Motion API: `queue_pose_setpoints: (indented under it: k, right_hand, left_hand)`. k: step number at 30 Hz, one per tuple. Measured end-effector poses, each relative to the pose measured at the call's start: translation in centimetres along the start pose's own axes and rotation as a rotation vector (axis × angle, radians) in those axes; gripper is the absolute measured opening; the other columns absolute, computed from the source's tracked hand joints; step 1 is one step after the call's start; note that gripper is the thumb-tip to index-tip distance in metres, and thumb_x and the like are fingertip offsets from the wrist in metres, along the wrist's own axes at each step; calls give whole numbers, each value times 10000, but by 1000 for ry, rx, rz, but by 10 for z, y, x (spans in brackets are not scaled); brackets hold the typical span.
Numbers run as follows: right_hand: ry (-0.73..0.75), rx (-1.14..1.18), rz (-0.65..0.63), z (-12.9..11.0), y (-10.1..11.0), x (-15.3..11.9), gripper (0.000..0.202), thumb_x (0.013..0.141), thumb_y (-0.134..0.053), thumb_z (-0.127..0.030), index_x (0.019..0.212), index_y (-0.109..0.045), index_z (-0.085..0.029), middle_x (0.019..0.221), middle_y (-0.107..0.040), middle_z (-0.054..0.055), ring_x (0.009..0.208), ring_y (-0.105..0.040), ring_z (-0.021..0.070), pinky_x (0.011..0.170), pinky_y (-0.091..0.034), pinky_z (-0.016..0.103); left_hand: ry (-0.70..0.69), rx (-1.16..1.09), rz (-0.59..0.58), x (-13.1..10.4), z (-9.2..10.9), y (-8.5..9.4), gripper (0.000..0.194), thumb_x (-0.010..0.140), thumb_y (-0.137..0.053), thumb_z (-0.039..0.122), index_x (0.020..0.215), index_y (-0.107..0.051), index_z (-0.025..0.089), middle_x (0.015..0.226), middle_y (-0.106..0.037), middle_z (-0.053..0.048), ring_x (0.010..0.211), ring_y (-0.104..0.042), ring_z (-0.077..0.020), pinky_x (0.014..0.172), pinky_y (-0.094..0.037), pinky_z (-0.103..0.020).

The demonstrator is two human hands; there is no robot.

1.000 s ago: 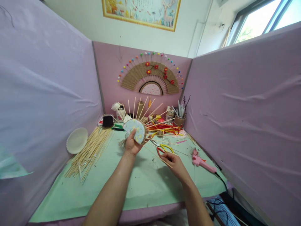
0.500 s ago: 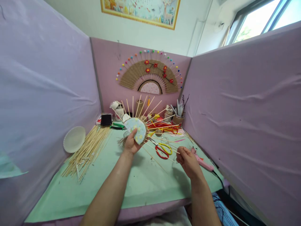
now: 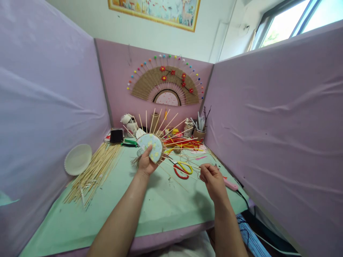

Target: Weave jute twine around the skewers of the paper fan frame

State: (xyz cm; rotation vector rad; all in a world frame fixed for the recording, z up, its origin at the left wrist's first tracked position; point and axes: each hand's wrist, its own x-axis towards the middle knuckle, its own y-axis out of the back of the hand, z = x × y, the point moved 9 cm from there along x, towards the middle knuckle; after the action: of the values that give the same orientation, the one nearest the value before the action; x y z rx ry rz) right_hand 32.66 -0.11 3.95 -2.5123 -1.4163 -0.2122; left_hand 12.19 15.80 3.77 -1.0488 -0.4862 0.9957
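Observation:
My left hand grips a half-round fan base, thumb on its pale blue flowered face. Thin bamboo sticks spread out from its curved edge like rays. On the right, my right hand has its fingers pinched at the outer end of one of the lower sticks. Beneath these sticks lie scissors with one red and one yellow handle loop. The fingers of my left hand behind the base are hidden.
Loose bamboo sticks and a white dish lie at left. Green-handled pliers and red and yellow strips sit farther back. A pink glue gun with a cord rests at right. A finished fan hangs on the back panel.
The whole view has shifted slightly, so most things appear a little farther left. Both hands keep the same hold on the fan base and the stick.

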Motion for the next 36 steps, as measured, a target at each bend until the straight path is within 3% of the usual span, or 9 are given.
queue_pose_setpoints:
  k: [6,12,17,22,29,36]
  right_hand:
    - [-173,-168,-148,32,-37,-7,319,728,-663,-481,700,-575,-176,541,-400,-54,488,-322,80,467,-257,226]
    - [-110,-329,-420,46,-101,-28,255,734,-618,-403,633,-564,-175,569,-473,-33,561,-409,106,541,-333,233]
    - [-71,-425,-471,55,-131,-42,187,767,-564,-323,640,-548,-186,579,-462,-40,563,-402,105,530,-321,222]
    - [-58,-396,-450,57,-137,-45,191,773,-546,-314,630,-519,-190,588,-454,-36,578,-403,115,547,-320,234]
    - [-82,-321,-398,59,-129,-40,221,772,-565,-354,635,-519,-187,579,-430,-41,568,-377,114,554,-312,243]
    - [-77,-294,-375,62,-126,-38,235,761,-575,-375,630,-522,-187,576,-433,-43,565,-377,112,553,-307,243]
  left_hand:
    - [-19,-111,9,3,1,4,252,888,-511,286,1056,-623,136,813,-729,-85,702,-691,-202,666,-562,-348]
    - [-67,-201,5,7,4,9,280,884,-538,285,1119,-608,149,868,-730,-71,765,-691,-188,714,-566,-340]
    - [-73,-197,-8,8,-2,7,267,916,-501,274,1124,-628,166,857,-734,-56,754,-695,-170,718,-567,-307]
    - [-124,-169,-19,10,-7,3,297,900,-539,241,1174,-613,154,957,-736,-71,813,-703,-162,774,-561,-268]
    - [-145,-144,-84,1,-9,-8,577,738,-497,-25,1269,-554,190,1117,-704,-57,1006,-675,-195,884,-534,-288]
    - [-98,-114,-74,0,-15,-10,519,771,-518,11,1263,-539,177,1087,-704,-70,963,-681,-199,871,-539,-320]
